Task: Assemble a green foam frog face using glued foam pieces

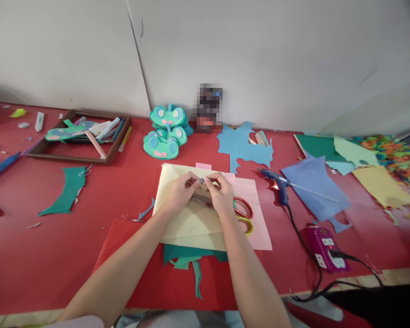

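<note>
My left hand (179, 192) and my right hand (221, 193) meet over a cream felt sheet (187, 223) at the middle of the red table (27, 255). Their fingertips pinch a tiny dark grey piece (201, 181) between them. Both hands are closed in a pinch. Scissors with red and yellow handles (244, 215) lie just right of my right wrist, partly under it. A pink sheet (256, 214) sits under the cream one, and teal scraps (187, 263) stick out below it.
A blue glue gun (276, 182) lies to the right, its black cord running to a purple power strip (324, 249). Green frog-shaped felt pieces (166, 132) sit at the back. A wooden frame (78, 136) holds sticks and felt. Felt sheets (314, 187) and colourful scraps (392, 155) fill the right side.
</note>
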Available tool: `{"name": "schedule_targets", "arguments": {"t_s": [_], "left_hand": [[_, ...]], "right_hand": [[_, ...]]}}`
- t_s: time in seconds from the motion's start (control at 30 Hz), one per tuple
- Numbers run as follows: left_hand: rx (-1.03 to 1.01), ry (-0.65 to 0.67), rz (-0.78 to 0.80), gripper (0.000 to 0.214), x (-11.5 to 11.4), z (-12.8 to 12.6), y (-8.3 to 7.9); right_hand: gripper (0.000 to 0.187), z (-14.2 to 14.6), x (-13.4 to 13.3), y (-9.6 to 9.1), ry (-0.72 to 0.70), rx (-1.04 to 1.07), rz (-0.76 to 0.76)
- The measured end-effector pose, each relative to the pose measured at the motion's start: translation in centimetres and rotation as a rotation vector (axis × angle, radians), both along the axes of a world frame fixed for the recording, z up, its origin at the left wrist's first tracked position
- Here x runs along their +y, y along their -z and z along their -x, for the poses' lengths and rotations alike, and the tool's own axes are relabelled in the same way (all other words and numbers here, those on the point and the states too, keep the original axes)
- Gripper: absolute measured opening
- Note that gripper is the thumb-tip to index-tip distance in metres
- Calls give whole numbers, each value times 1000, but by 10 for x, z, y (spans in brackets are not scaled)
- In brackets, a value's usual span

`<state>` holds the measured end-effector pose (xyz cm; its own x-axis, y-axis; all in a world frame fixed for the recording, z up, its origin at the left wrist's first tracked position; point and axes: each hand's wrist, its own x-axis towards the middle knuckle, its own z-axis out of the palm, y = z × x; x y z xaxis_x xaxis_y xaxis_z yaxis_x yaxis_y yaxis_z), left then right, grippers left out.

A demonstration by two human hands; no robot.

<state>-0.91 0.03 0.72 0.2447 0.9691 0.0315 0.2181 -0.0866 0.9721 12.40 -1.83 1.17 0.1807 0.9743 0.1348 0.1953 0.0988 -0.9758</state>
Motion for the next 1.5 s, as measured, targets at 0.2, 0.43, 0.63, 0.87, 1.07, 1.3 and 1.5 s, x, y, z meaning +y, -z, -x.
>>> {"name": "schedule_targets", "arguments": {"t_s": [0.2, 0.43, 0.63, 0.87, 1.07, 1.3, 1.5], "left_hand": [[-21, 42, -9, 13, 3, 1, 3], [-156, -128, 15, 10, 7, 4, 6], [-224, -170, 9, 11, 11, 3, 11], [-210, -184, -8, 11, 8, 5, 11], [-231, -175, 11, 10, 7, 4, 10], [-228, -149, 37, 8, 5, 3, 3], [-194, -136, 31, 9, 5, 4, 3]], "right_hand": [[20, -3, 3, 1, 29, 35, 41], [29, -19, -17, -5, -9, -299, 7], [29, -36, -67, -7, -180, -727, -104], [23, -48, -77, -3, -41, -1024, -154], [19, -63, -64, 5, 66, -1103, -104], [38, -107, -53, 36, 376, -1093, -11], [36, -98, -41, 0, 339, -758, -2]]}}
